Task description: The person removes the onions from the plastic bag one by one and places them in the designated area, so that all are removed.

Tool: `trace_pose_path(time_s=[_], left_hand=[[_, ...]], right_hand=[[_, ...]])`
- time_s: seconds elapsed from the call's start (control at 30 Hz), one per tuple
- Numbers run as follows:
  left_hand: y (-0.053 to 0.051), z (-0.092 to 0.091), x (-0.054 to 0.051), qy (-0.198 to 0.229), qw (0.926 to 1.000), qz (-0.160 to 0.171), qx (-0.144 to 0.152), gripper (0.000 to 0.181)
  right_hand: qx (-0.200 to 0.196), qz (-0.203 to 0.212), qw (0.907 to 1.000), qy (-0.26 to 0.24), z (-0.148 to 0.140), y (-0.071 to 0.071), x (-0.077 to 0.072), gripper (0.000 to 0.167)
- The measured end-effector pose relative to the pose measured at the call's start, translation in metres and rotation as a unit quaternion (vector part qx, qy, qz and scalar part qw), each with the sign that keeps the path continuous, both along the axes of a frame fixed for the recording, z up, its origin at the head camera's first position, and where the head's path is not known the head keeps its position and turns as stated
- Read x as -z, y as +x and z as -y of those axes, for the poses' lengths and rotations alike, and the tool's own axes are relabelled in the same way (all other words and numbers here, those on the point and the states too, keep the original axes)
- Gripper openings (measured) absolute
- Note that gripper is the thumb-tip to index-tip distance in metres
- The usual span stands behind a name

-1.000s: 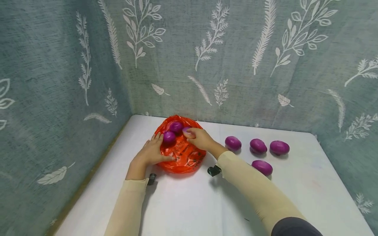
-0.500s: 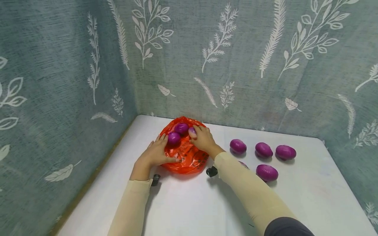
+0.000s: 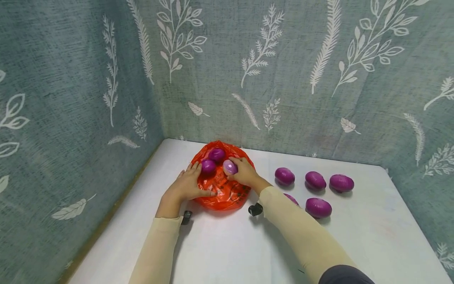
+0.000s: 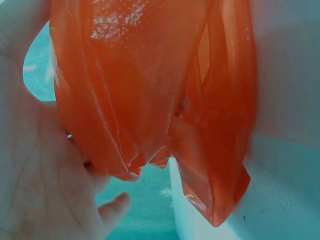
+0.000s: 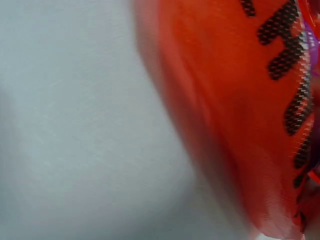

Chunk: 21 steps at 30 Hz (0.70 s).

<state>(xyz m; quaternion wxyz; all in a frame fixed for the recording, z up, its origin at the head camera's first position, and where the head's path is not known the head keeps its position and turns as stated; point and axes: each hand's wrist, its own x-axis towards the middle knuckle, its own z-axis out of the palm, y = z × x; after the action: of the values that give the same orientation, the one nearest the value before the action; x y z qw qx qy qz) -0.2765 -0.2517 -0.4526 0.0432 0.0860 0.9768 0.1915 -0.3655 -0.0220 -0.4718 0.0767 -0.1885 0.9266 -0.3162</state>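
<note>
A red plastic bag (image 3: 221, 195) lies on the table with its mouth turned up. Two purple onions, a nearer onion (image 3: 208, 166) and a farther onion (image 3: 216, 154), sit inside it at the left and back. Over the bag's right half, my right hand (image 3: 244, 172) grips a third, paler-looking onion (image 3: 229, 167) between thumb and fingers. My left hand (image 3: 186, 185) rests on the bag's left rim, fingers extended and thumb laid across the front. The left wrist view has the hand (image 4: 55, 165) beside the hanging red plastic (image 4: 135, 85). In the right wrist view the printed bag side (image 5: 225, 100) fills much of the frame.
Several more onions lie on the white table (image 3: 220, 248) to the right, among them a front onion (image 3: 318, 208) and a rightmost onion (image 3: 341, 183). One onion (image 3: 291, 198) is partly hidden behind my right sleeve. A patterned grey-green curtain (image 3: 213, 79) borders the back.
My right hand has drawn slightly back toward me within the bag, still holding the onion, which now shows more fully. The left hand keeps its place on the rim. The head view shifted slightly.
</note>
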Motion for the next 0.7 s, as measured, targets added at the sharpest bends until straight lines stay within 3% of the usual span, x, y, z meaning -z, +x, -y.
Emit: trace_pose_path(time_s=[0.23, 0.47, 0.7], left_hand=[[0.002, -0.002, -0.001, -0.008, 0.9999, -0.014, 0.004, 0.12], [0.004, -0.005, 0.0, -0.035, 0.9987, -0.036, 0.008, 0.12], [0.001, -0.007, 0.006, -0.043, 0.998, -0.043, 0.016, 0.118]], right_hand=[[0.014, 0.005, 0.9994, -0.032, 0.001, 0.005, 0.004, 0.088], [-0.012, -0.006, 0.9991, -0.041, -0.007, 0.013, 0.002, 0.077], [-0.035, -0.003, 0.9977, -0.059, -0.017, 0.02, 0.001, 0.078]])
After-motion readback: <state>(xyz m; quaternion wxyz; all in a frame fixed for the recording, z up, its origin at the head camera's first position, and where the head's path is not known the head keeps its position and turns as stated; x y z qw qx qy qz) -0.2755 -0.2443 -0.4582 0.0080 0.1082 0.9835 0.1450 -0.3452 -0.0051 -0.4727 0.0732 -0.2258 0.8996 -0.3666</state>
